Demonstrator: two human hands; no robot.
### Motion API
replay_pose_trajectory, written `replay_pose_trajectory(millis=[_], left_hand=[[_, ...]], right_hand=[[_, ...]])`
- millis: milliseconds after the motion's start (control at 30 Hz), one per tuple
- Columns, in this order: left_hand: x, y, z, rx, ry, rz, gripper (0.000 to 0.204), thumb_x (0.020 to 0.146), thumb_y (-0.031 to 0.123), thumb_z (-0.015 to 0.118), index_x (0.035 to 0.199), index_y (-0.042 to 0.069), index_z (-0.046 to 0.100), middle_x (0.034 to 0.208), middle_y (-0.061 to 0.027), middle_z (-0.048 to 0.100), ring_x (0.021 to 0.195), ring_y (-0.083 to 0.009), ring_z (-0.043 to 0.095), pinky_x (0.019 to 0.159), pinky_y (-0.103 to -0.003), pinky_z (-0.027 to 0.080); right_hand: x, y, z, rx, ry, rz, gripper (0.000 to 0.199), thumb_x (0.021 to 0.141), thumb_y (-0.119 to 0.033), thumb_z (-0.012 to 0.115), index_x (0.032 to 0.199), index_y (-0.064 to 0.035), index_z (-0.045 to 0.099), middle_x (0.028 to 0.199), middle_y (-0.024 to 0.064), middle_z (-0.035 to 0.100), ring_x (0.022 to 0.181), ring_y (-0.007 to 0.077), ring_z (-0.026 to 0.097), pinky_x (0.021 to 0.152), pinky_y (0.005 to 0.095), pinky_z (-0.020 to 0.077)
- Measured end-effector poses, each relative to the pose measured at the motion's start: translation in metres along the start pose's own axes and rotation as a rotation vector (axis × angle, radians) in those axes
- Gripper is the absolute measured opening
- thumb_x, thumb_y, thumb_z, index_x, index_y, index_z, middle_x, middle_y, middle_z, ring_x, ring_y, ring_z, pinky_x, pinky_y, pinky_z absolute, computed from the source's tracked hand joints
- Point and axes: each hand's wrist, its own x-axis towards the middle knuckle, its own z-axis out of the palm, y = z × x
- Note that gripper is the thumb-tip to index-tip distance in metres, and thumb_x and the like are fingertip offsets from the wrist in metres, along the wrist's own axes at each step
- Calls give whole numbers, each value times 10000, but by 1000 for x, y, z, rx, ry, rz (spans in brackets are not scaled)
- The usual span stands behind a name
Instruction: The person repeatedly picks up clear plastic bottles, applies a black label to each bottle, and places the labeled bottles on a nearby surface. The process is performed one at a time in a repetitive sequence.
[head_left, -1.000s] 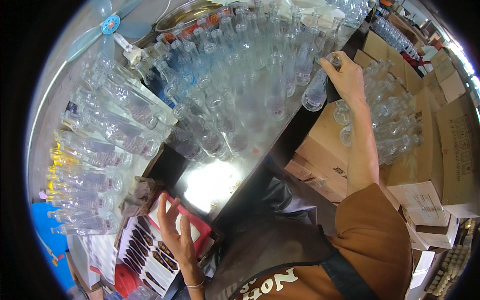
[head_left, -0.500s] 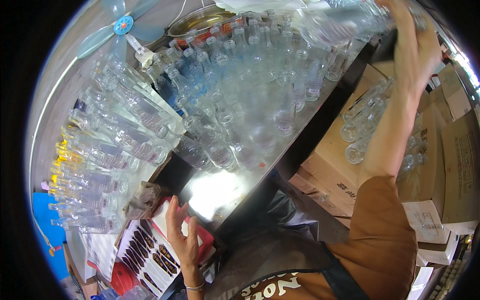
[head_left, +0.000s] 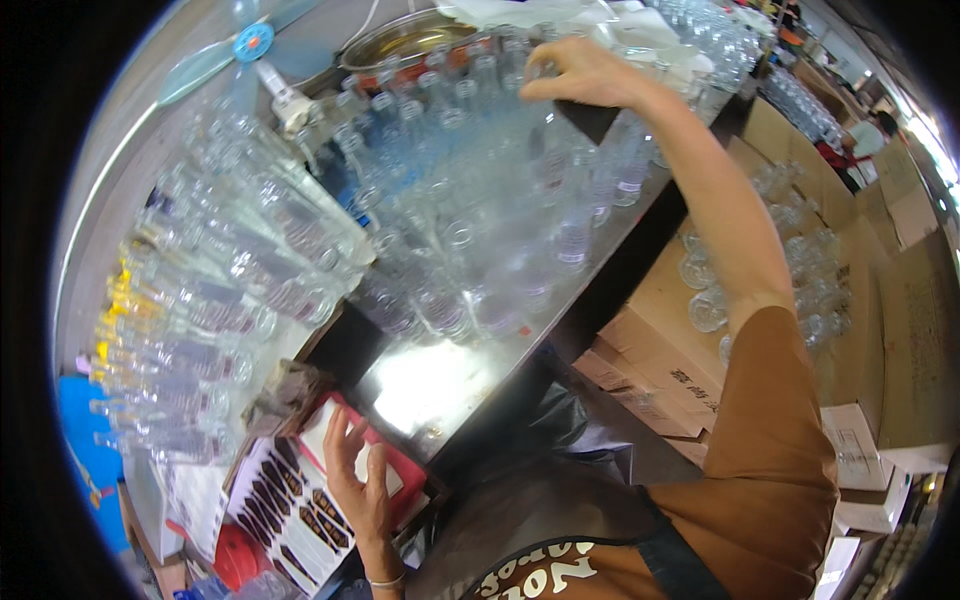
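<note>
Your right hand [head_left: 580, 75] clamps a clear glass bottle [head_left: 545, 80] at the tabletop's [head_left: 440, 385] far edge; grip the body, since glass is slippery and fragile. Your left hand [head_left: 360, 480] hovers open.

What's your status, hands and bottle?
Right hand on clear bottle, far end of table. Left hand open over label sheets. Bottles crowd the table.

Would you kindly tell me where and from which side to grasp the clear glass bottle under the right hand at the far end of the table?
Grip the clear glass bottle by its narrow neck, coming from above, as the right hand does. It stands upright, packed among other glass bottles, so its sides are blocked and likely only the neck is free.
</note>
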Motion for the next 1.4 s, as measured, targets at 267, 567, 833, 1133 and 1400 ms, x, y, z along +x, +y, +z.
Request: replay_pose_trajectory(millis=[267, 567, 833, 1133, 1400], left_hand=[[2, -10, 4, -20, -16, -25, 552, 939, 89, 641, 1456, 8, 464, 1505, -172, 451, 1202, -297, 603, 1003, -378, 492], [-3, -9, -5, -45, 4, -30, 565, 914, 38, 650, 1449, 5, 472, 1492, -160, 448, 1208, -275, 602, 1018, -378, 482], [-13, -4, -17, 42, 59, -26, 577, 884, 23, 667, 1434, 17, 492, 1497, -161, 474, 1200, -279, 621, 997, -402, 493], [-28, -10, -33, 45, 99, -31, 581, 878, 14, 662, 1434, 23, 493, 1485, -157, 493, 1207, -285, 625, 990, -393, 496], [-4, 19, -26, -48, 59, 102, 616, 846, 35, 702, 1430, 14, 507, 1446, -148, 533, 1242, -258, 594, 1003, -364, 485]], right_hand=[[11, -15, 3, -40, -573, 178, 412, 756, -402, 731, 957, -43, 759, 934, 125, 741, 864, 277, 701, 778, 385, 538], [36, -17, -24, -232, -333, 136, 537, 823, -518, 690, 1020, -22, 747, 921, 132, 736, 846, 251, 689, 796, 366, 526], [73, -100, 52, -303, -431, 72, 559, 837, -463, 674, 1177, -20, 685, 1098, 211, 705, 1022, 362, 674, 905, 429, 524], [70, -85, -9, -191, -184, -26, 528, 802, -484, 680, 1039, -13, 707, 900, 167, 701, 823, 274, 676, 758, 392, 527], [8, -248, -113, 26, 350, -290, 295, 839, -325, 745, 750, -53, 672, 605, -6, 572, 523, 55, 489, 472, 246, 353]])
